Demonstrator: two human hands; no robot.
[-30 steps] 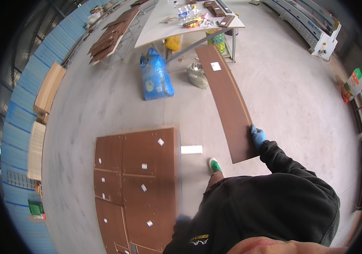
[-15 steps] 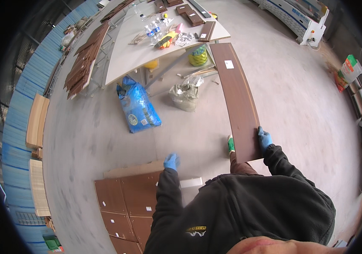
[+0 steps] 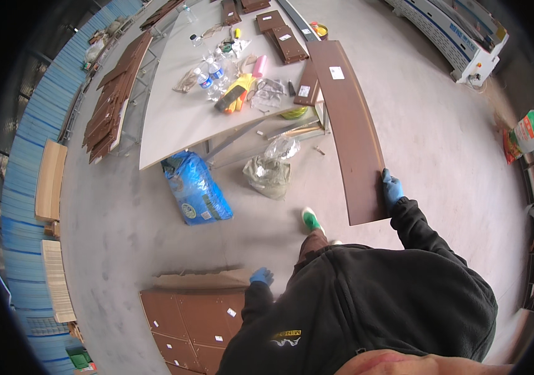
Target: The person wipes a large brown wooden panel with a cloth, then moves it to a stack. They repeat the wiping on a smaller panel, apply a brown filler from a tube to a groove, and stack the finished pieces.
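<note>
A long dark brown wooden board (image 3: 349,137) with a white label near its far end stretches out ahead of me on the right. Its near right edge is gripped by my right hand (image 3: 392,189), in a blue glove. The board's far end reaches up beside the corner of the white table (image 3: 173,112). My left hand (image 3: 262,276), also blue-gloved, hangs low at my left side with its fingers apart and nothing in it. Close to it, several brown panels (image 3: 195,315) with white labels lie low beside a strip of cardboard (image 3: 204,280).
On the table are water bottles (image 3: 211,78), yellow-orange gloves (image 3: 239,94) and brown boards (image 3: 286,44). A blue sack (image 3: 198,190) and a pale bag (image 3: 268,175) stand on the floor ahead. Stacked brown boards (image 3: 117,94) sit far left; a white-blue machine (image 3: 454,37) is far right.
I have stepped forward, so the table, sack and bag look nearer or lower in view. The board, still in my right hand, overlaps the table corner more. My left hand has dropped and its fingers have spread.
</note>
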